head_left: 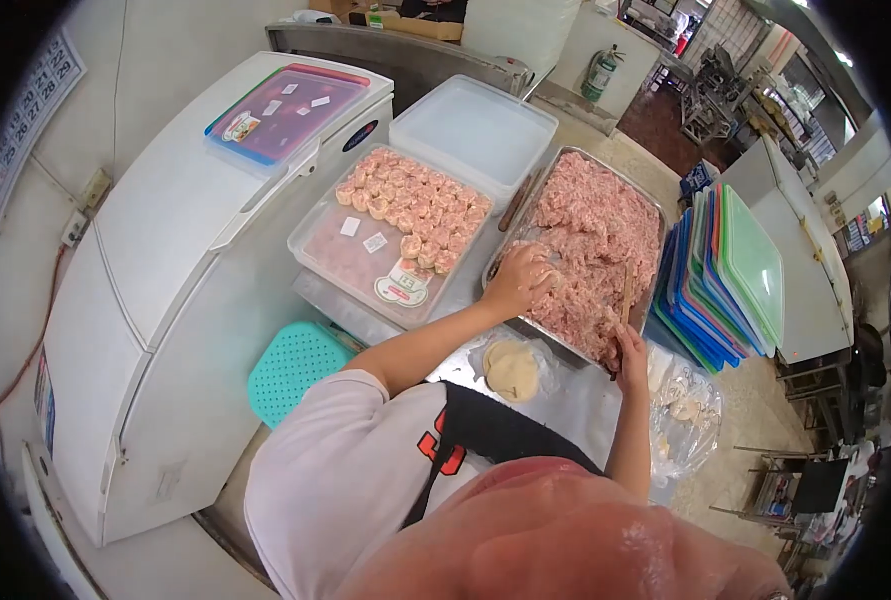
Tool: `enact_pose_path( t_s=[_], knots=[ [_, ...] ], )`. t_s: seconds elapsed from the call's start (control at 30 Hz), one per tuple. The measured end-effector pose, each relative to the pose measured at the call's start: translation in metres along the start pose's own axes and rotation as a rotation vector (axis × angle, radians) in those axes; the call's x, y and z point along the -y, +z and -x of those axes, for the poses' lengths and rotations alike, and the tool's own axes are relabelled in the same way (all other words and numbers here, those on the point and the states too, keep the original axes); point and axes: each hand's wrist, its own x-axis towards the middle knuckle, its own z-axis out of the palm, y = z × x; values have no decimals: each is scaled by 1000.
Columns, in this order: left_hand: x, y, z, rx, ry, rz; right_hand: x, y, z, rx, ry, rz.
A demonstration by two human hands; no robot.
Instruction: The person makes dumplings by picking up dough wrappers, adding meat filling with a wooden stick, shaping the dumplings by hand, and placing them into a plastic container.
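Note:
A metal tray (573,152) holds a broad mass of pink ground meat (595,215). My left hand (521,281) is at the tray's left side, over the meat, with its fingers curled; whatever may be inside them is hidden. My right hand (627,352) is at the near right corner, closed round a thin wooden spatula (627,290) that points into the meat. Round dough wrappers (511,371) lie stacked on plastic just below the tray. To the left, a plastic container (310,245) bears rows of meat dumplings (415,205) and paper labels.
A translucent empty container (475,130) stands behind the dumplings. Coloured lids (730,270) are stacked upright at right, near a clear plastic bag (685,410). A white chest freezer (165,300) fills the left, with a turquoise perforated stool (300,370) beside it.

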Motion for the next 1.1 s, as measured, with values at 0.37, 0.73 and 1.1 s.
enact_pose_path(
  t_s=[0.37,0.73,1.1],
  knots=[
    [4,5,1,55,-31,18,0,1,0,-25,-25,58],
    [7,6,2,68,-72,24,0,1,1,-16,-18,42],
    [3,4,2,85,-95,49,1,2,1,-3,-17,24]
  ],
)
